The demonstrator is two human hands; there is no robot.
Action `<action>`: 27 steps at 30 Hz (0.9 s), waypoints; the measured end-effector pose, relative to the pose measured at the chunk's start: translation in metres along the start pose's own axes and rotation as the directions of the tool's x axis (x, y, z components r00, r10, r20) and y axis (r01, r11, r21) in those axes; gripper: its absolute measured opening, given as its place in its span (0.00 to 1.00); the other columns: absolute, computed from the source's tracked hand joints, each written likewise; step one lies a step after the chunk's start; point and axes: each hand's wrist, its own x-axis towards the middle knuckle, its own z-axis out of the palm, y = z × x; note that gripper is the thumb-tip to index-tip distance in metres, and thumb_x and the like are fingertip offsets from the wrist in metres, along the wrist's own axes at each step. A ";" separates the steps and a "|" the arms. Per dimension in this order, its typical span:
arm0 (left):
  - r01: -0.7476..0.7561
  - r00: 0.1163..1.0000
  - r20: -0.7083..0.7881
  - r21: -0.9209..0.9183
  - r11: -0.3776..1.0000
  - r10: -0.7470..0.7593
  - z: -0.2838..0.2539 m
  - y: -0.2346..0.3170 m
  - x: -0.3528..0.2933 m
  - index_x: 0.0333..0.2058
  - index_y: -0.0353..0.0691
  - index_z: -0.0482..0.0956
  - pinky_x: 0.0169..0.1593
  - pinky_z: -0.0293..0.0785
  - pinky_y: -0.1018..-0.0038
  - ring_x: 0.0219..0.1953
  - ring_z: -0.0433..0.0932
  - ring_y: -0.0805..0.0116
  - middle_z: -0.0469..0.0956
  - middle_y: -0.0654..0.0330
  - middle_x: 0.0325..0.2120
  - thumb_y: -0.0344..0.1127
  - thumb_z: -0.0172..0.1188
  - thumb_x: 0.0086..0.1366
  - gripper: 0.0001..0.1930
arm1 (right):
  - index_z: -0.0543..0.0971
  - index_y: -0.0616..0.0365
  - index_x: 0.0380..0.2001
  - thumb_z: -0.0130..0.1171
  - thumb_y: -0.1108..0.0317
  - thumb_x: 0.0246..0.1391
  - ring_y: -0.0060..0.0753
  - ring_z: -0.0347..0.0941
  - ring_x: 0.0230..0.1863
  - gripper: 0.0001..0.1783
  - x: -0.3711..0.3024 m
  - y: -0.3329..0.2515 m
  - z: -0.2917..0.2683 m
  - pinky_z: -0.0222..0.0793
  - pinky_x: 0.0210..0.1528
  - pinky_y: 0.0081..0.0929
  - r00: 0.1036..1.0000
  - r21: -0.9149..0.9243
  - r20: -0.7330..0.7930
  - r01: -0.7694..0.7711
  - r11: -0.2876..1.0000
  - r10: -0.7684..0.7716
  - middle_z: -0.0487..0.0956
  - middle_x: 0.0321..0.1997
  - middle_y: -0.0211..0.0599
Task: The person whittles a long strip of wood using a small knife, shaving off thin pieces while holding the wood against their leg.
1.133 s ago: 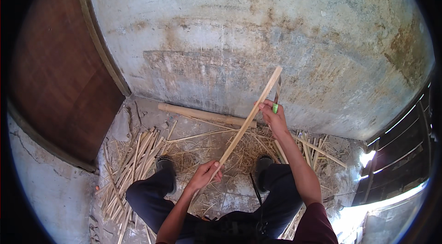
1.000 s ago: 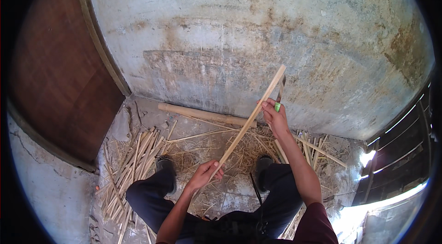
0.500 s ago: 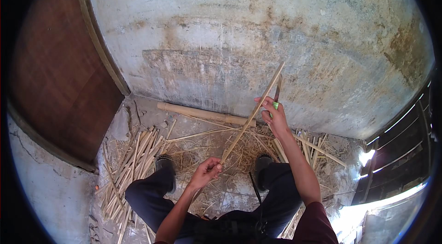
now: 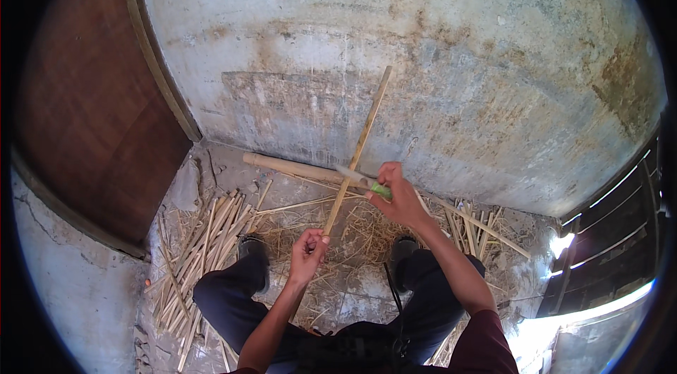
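Observation:
My left hand (image 4: 308,254) is closed around the lower end of a long, narrow bamboo strip (image 4: 368,120), which slants up and slightly right in front of the wall. In my right hand (image 4: 400,196) is a knife with a green handle (image 4: 381,190). Its pale blade (image 4: 350,175) points left and lies across the strip around the middle; whether the edge touches the strip I cannot tell. The fingers of the right hand wrap the handle, partly hiding it.
Many split bamboo strips (image 4: 201,261) are heaped at the left, more (image 4: 469,229) at the right. A thick bamboo pole (image 4: 293,167) lies along the stained wall (image 4: 493,92). Fine shavings (image 4: 367,233) litter the floor between my shoes. A brown door (image 4: 92,113) stands left.
The right hand has moved left and down, swinging the knife from pointing up to lying across the strip. The left hand has shifted slightly up and left, and the strip stands steeper.

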 end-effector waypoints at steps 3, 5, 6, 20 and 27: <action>0.027 0.999 -0.031 0.000 1.000 -0.027 0.002 0.005 0.000 0.49 0.38 0.76 0.23 0.61 0.82 0.21 0.67 0.86 0.74 0.71 0.24 0.32 0.63 0.76 0.08 | 0.69 0.54 0.55 0.65 0.60 0.67 0.48 0.81 0.37 0.21 -0.006 -0.009 0.011 0.77 0.41 0.45 0.983 -0.108 0.159 0.112 0.988 -0.094 0.80 0.40 0.41; 0.028 0.999 -0.043 0.003 1.000 -0.028 0.003 0.005 0.001 0.49 0.38 0.76 0.22 0.61 0.82 0.21 0.67 0.86 0.74 0.71 0.24 0.32 0.63 0.76 0.08 | 0.71 0.52 0.54 0.64 0.59 0.68 0.48 0.82 0.36 0.19 -0.008 -0.015 0.019 0.77 0.38 0.45 0.969 -0.102 0.199 0.171 0.980 -0.148 0.80 0.41 0.40; 0.030 0.998 -0.054 0.006 1.000 -0.029 0.003 0.004 0.001 0.49 0.38 0.77 0.22 0.60 0.82 0.20 0.67 0.85 0.74 0.71 0.25 0.33 0.63 0.76 0.08 | 0.73 0.49 0.53 0.64 0.59 0.68 0.49 0.82 0.35 0.16 -0.009 -0.017 0.022 0.78 0.36 0.45 0.950 -0.095 0.237 0.229 0.969 -0.202 0.81 0.41 0.39; 0.093 0.996 0.020 -0.068 0.993 -0.092 -0.005 0.007 0.001 0.51 0.37 0.77 0.22 0.61 0.80 0.19 0.66 0.82 0.74 0.66 0.28 0.39 0.57 0.81 0.12 | 0.83 0.44 0.48 0.69 0.61 0.61 0.34 0.77 0.21 0.13 -0.027 -0.010 0.053 0.72 0.19 0.32 0.858 -0.225 0.253 0.502 0.835 -0.448 0.79 0.37 0.29; 0.125 0.988 0.097 -0.002 0.992 -0.124 0.004 0.019 -0.004 0.56 0.38 0.78 0.23 0.57 0.81 0.20 0.62 0.82 0.67 0.71 0.25 0.48 0.48 0.84 0.20 | 0.83 0.45 0.46 0.67 0.65 0.60 0.34 0.77 0.21 0.11 -0.031 -0.010 0.056 0.72 0.19 0.33 0.852 -0.204 0.256 0.510 0.836 -0.457 0.78 0.34 0.29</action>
